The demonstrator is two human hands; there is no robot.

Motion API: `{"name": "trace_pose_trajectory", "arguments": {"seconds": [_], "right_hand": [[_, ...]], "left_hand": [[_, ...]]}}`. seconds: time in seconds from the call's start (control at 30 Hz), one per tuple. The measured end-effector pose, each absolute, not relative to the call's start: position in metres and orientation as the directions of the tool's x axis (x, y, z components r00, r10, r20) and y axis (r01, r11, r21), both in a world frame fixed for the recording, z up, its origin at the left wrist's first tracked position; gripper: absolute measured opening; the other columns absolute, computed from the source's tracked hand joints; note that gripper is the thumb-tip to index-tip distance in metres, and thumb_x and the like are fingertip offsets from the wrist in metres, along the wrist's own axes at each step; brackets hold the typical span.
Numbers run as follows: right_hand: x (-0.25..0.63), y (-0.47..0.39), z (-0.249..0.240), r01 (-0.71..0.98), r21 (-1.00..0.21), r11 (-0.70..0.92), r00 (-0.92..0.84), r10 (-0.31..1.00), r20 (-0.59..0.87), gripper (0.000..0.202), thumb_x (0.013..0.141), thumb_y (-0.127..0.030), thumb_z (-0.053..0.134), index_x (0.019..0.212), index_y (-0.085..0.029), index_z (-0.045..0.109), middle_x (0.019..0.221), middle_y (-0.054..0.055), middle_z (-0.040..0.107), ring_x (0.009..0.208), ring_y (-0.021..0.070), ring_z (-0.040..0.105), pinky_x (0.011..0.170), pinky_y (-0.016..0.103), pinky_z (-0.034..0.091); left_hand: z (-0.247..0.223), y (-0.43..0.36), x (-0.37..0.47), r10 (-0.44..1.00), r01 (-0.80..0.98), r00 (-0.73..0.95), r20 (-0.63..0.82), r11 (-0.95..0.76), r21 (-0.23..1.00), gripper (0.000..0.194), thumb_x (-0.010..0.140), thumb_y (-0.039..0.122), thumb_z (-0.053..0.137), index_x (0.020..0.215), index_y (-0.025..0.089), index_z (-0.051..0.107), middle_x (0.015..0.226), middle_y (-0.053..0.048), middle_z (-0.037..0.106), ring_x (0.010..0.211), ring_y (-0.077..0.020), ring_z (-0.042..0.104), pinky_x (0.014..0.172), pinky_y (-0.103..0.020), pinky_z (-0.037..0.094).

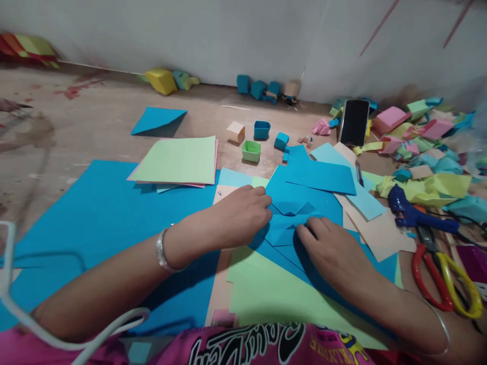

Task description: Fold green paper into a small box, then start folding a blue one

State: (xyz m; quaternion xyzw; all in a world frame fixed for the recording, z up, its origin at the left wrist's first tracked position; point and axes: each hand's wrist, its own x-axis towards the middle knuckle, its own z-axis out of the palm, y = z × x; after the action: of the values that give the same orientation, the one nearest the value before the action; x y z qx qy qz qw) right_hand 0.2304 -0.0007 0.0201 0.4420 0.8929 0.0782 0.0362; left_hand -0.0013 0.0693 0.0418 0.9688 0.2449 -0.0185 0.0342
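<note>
A blue paper sheet with folded, pointed flaps (283,235) lies in front of me on larger blue paper. My left hand (245,215) is at its left edge, fingers curled down and closed on the paper. On the other side, my right hand (333,246) bends its fingers onto the right edge of the same sheet, thumb towards the middle flap. The fingertips of both hands are partly hidden. Just beyond the hands lies a cut blue piece (321,175). Green paper (274,289) shows underneath, nearer to me.
Left are a large blue sheet (114,218) and a light green stack (182,159). Small paper boxes, including a green one (251,151), stand behind. At right lie scissors (429,243), a blue glue gun (418,215), a phone (354,121) and paper scraps. A white cable (23,314) crosses lower left.
</note>
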Motion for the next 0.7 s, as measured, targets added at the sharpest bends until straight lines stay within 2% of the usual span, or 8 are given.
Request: {"name": "trace_pose_trajectory", "arguments": {"seconds": [0.07,0.17,0.27,0.33,0.47,0.53,0.63,0.7], "right_hand": [[0.230,0.000,0.022,0.775,0.176,0.607,-0.614,0.789,-0.013,0.016,0.088,-0.007,0.047,0.088,-0.019,0.058,0.083,0.007,0.055,0.075,0.0216,0.044,0.061,0.034,0.021],[0.230,0.001,0.023,0.772,0.169,0.613,-0.620,0.785,-0.014,0.008,0.091,-0.016,0.050,0.088,-0.019,0.057,0.081,0.006,0.055,0.076,0.0216,0.044,0.061,0.034,0.022],[0.230,0.002,0.022,0.779,0.139,0.611,-0.615,0.788,-0.018,0.011,0.093,-0.025,0.050,0.087,-0.019,0.056,0.082,0.007,0.055,0.077,0.0220,0.044,0.062,0.034,0.022],[0.229,0.002,0.022,0.780,0.142,0.610,-0.613,0.790,-0.022,0.011,0.093,-0.024,0.049,0.087,-0.018,0.056,0.081,0.007,0.055,0.076,0.0220,0.044,0.062,0.034,0.022],[0.228,0.000,0.023,0.764,0.194,0.615,-0.627,0.779,0.000,0.011,0.089,-0.013,0.048,0.084,-0.018,0.056,0.078,0.006,0.054,0.073,0.0215,0.042,0.062,0.034,0.020],[0.228,-0.001,0.024,0.744,0.221,0.631,-0.649,0.761,0.008,0.013,0.086,-0.009,0.047,0.083,-0.018,0.056,0.077,0.006,0.054,0.070,0.0211,0.041,0.062,0.035,0.019],[0.228,-0.001,0.024,0.714,0.247,0.655,-0.680,0.733,0.023,0.015,0.082,-0.007,0.046,0.079,-0.018,0.055,0.073,0.006,0.052,0.067,0.0207,0.039,0.062,0.035,0.019],[0.228,0.000,0.023,0.707,0.247,0.662,-0.691,0.722,0.043,0.016,0.083,-0.008,0.045,0.077,-0.018,0.055,0.071,0.005,0.052,0.066,0.0203,0.038,0.062,0.035,0.019]], "left_hand": [[0.040,0.068,0.001,0.490,0.492,0.870,-0.054,-0.869,0.052,0.015,0.081,0.012,0.060,0.068,0.018,0.057,0.071,-0.006,0.053,0.074,-0.0219,0.045,0.061,-0.034,0.027],[0.039,0.062,0.007,0.519,0.519,0.855,-0.005,-0.853,0.047,0.029,0.088,0.040,0.062,0.071,0.017,0.058,0.069,-0.005,0.054,0.074,-0.0221,0.047,0.061,-0.034,0.028],[0.035,0.052,0.015,0.529,0.524,0.847,0.044,-0.847,0.089,0.044,0.078,0.058,0.067,0.083,0.016,0.057,0.078,-0.005,0.057,0.074,-0.0208,0.049,0.060,-0.033,0.029],[0.032,0.046,0.019,0.546,0.541,0.837,0.031,-0.834,0.106,0.046,0.073,0.058,0.072,0.087,0.017,0.056,0.083,-0.004,0.057,0.075,-0.0205,0.050,0.059,-0.033,0.029],[0.027,0.040,0.022,0.572,0.571,0.820,0.026,-0.820,0.036,0.028,0.081,0.043,0.071,0.083,0.019,0.055,0.081,-0.004,0.057,0.080,-0.0226,0.050,0.063,-0.034,0.029],[0.027,0.041,0.023,0.554,0.554,0.832,0.025,-0.832,0.028,0.026,0.083,0.042,0.068,0.082,0.019,0.056,0.079,-0.004,0.057,0.079,-0.0226,0.050,0.063,-0.035,0.029],[0.028,0.043,0.023,0.552,0.550,0.834,0.004,-0.831,0.077,0.032,0.084,0.049,0.065,0.080,0.018,0.056,0.078,-0.004,0.057,0.076,-0.0220,0.050,0.061,-0.034,0.028],[0.026,0.045,0.023,0.573,0.568,0.819,0.009,-0.814,0.121,0.030,0.087,0.047,0.061,0.079,0.018,0.056,0.078,-0.004,0.057,0.074,-0.0211,0.050,0.058,-0.033,0.027]]}}
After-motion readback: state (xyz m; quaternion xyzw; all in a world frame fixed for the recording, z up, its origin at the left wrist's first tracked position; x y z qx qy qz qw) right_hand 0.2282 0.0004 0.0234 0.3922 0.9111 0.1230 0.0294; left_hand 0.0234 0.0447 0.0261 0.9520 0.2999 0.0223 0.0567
